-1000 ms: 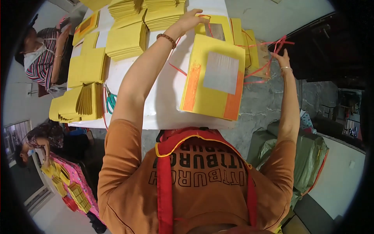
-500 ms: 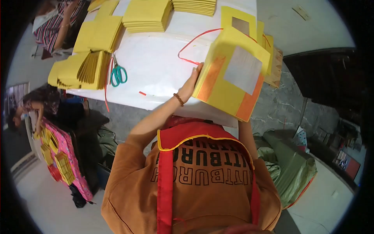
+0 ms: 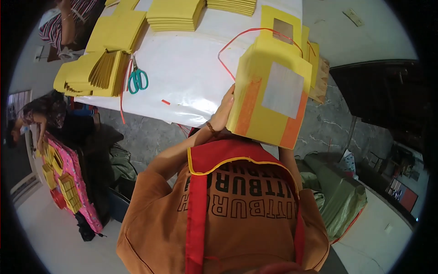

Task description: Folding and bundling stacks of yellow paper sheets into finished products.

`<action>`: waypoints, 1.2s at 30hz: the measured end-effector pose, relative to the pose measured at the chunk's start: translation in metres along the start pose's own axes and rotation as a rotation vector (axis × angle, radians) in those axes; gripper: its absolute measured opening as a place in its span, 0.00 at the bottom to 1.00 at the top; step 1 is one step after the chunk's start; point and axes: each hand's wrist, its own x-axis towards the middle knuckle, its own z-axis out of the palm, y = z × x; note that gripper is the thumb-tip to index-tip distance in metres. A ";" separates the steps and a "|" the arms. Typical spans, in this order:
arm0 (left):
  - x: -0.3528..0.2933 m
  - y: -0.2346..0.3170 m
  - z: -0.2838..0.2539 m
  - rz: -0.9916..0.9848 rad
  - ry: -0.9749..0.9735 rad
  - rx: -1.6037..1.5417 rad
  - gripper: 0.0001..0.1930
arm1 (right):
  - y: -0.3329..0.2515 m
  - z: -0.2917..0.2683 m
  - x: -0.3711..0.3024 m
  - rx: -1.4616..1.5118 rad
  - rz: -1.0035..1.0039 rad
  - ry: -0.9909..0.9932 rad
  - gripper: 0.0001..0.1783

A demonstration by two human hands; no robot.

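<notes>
I hold a thick stack of yellow paper sheets [image 3: 255, 107] near the table's front edge, tilted up. Its top sheet bears a silvery-grey square and two orange bands. My left hand [image 3: 224, 111], a beaded bracelet at the wrist, presses along the stack's left side. Under the lower right corner goes my right forearm; the hand itself is hidden by the stack. A thin red strip [image 3: 224, 59] loops out from behind the stack across the table. More yellow sheets [image 3: 268, 16] lie behind it. Teal-handled scissors [image 3: 138, 81] rest on the left, beside red strips.
The white-covered table [image 3: 182, 68] carries several yellow paper stacks [image 3: 175, 16] along its far and left sides. A small red scrap [image 3: 165, 102] lies near the front edge. Two other people are at the left, one by a pink-covered table [image 3: 84, 187]. Green covered bundles [image 3: 335, 192] stand at my right.
The stack has turned more upright and come slightly nearer to me. My left hand has moved down and nearer with it. The red loop has shifted with the stack.
</notes>
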 end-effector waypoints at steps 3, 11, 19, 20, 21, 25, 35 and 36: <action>0.000 -0.006 -0.006 -0.002 -0.017 -0.133 0.34 | -0.003 0.007 0.004 -0.010 -0.076 0.015 0.33; 0.004 0.076 0.006 -0.037 0.118 0.108 0.32 | -0.042 -0.011 0.016 0.067 -0.227 -0.074 0.32; 0.006 0.095 0.021 0.163 0.167 0.327 0.27 | -0.105 0.016 0.013 -1.074 -0.459 -0.617 0.36; 0.006 0.091 0.021 0.149 0.154 0.317 0.27 | -0.102 0.016 0.016 -1.083 -0.443 -0.603 0.36; 0.006 0.085 0.019 0.143 0.178 0.281 0.28 | -0.098 0.016 0.017 -0.992 -0.425 -0.614 0.36; 0.001 0.082 0.026 0.082 0.165 0.058 0.33 | -0.072 0.012 0.019 -0.288 -0.147 -0.370 0.35; -0.004 0.089 0.038 0.064 0.124 0.043 0.33 | -0.062 0.009 0.018 -0.356 -0.155 -0.373 0.29; -0.003 0.089 0.036 0.056 0.102 0.030 0.33 | -0.064 0.007 0.019 -0.351 -0.150 -0.376 0.29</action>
